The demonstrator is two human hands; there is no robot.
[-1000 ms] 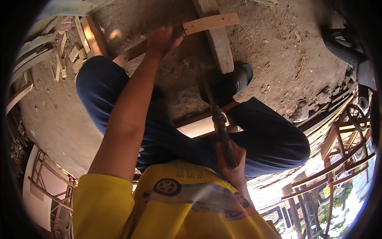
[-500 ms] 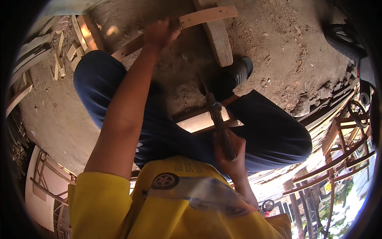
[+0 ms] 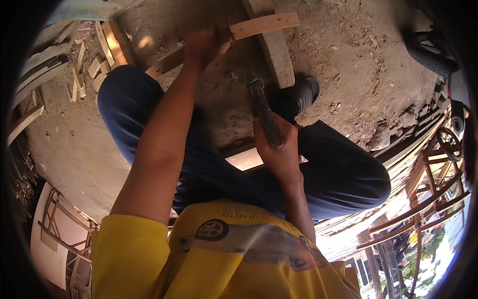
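My left hand [image 3: 201, 49] is wrapped round a curved wooden strip [image 3: 266, 25] near a joint line between two lengths. Small dark spots mark the strip's pale face. Its right part rests across a thick wooden block [image 3: 276, 55] on the ground; the other end runs down toward my left knee. My right hand [image 3: 279, 144] grips the dark handle of a hammer [image 3: 264, 107]. The hammer's head is up, below the strip and apart from it, and shows only in part, slightly blurred.
Wood offcuts [image 3: 77, 74] lie on the dirt ground beyond my left knee, near an upright board [image 3: 117, 45]. My shoe [image 3: 303, 94] is close to the block. A black tyre [image 3: 430, 50] stands at the far right, wooden frames [image 3: 433, 199] at the lower right.
My right hand has moved up and forward with the hammer, bringing its head closer to the strip. The left hand keeps its hold; strip and hand shift slightly in the picture.
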